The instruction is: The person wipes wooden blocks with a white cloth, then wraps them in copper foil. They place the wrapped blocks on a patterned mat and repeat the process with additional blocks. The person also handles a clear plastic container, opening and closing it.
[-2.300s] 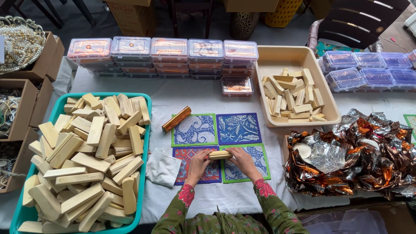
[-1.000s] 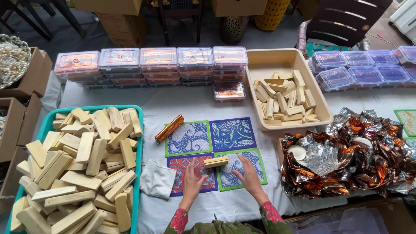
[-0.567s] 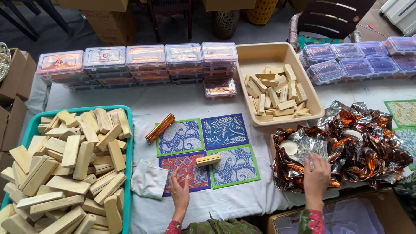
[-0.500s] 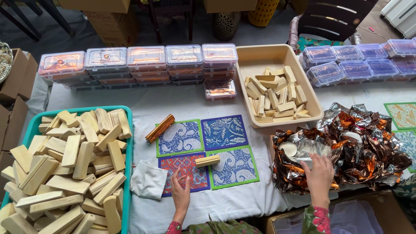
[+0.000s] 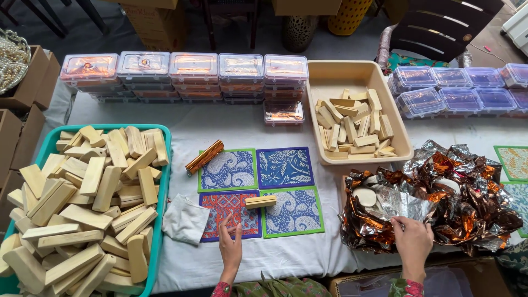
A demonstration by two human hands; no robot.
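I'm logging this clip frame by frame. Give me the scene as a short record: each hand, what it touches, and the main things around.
left hand: flat on the red patterned mat, holds nothing
right hand: fingers in the crumpled copper foil pile
between hands: pale bar lying across the mats
left side: teal tray heaped with pale bars
back: beige tub of bars, lidded clear boxes

4 patterned cards (image 5: 259,190) in a 2x2 block, plus parts of 2 more at right edge (image 5: 514,161). 1 pale wooden bar (image 5: 260,202) on the cards, 1 foil-wrapped bar (image 5: 204,157) beside them. 1 white cloth (image 5: 185,219). 1 teal tub (image 5: 164,181) and 1 beige tray (image 5: 352,71), each w/ too many bars to count. 5 stacks of clear lidded boxes (image 5: 193,69), 1 loose box (image 5: 282,113). Approx. 5 empty clear boxes (image 5: 456,88) at right. 2 hands: left (image 5: 230,247), right (image 5: 412,242).
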